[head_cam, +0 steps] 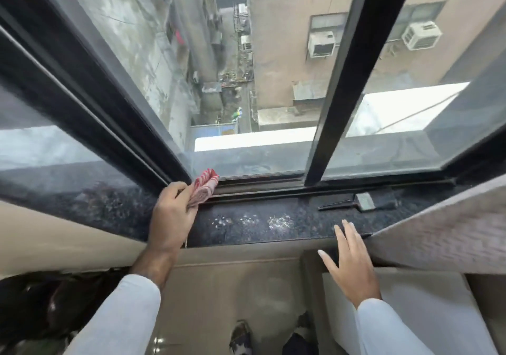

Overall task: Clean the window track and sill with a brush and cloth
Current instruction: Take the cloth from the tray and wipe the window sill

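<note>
My left hand (171,217) grips a folded red-and-white cloth (204,187) and presses its end into the left end of the dark window track (260,189). My right hand (353,264) is open, fingers spread, its fingertips resting on the front edge of the black speckled stone sill (246,226). A flat paintbrush (361,202) with a black handle and metal ferrule lies on the sill to the right, beyond my right hand and apart from it. White dust patches (279,221) mark the middle of the sill.
A black sliding-window frame bar (328,124) stands upright in the track right of centre. The left pane's frame (115,102) slants in from the left. A textured wall corner (451,228) juts in at the right. A dark bag (54,305) lies at the lower left.
</note>
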A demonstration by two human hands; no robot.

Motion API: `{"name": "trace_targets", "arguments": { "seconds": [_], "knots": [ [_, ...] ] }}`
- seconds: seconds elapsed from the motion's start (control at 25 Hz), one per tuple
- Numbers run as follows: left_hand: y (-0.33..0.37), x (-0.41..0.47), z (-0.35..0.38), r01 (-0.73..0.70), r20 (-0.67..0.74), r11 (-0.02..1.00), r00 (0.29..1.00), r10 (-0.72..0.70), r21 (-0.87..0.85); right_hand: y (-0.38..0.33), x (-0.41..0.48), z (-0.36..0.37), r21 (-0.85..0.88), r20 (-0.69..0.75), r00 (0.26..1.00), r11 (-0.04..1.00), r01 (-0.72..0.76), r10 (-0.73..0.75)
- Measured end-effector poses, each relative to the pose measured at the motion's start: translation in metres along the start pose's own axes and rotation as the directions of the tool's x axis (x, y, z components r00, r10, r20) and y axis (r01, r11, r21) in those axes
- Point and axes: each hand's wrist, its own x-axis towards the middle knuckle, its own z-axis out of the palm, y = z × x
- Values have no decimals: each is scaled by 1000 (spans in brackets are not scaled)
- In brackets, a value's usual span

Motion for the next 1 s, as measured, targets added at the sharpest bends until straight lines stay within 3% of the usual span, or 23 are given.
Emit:
{"name": "trace_targets", "arguments": {
  "seconds": [0.12, 0.32, 0.4, 0.6, 0.76, 0.84, 1.0],
  "knots": [
    [-20, 12, 38, -89, 67, 980, 995, 78, 177, 12, -1, 8, -163, 81, 992, 980, 113, -101],
    [-18, 15, 87, 72, 110, 984, 990, -90, 162, 31, 5, -4, -264, 165, 959, 926, 269, -231],
    [4, 11, 94, 59, 130, 990, 989, -76, 131, 35, 6, -6, -289, 201, 952, 915, 283, -231],
    [95, 31, 132, -111, 248, 992, 961, 124, -64, 33, 5, -6, -307, 220, 954, 913, 268, -206],
    [156, 39, 167, -284, 255, 950, 916, 309, -129, 34, 5, -8, -313, 229, 951, 910, 273, -206],
    [147, 37, 172, -384, 256, 920, 884, 391, -79, 34, 6, -10, -306, 234, 950, 912, 274, -207],
    [113, 49, 155, -647, 311, 758, 740, 596, 88, 33, 5, -11, -296, 247, 946, 914, 279, -209]
  ]
}}
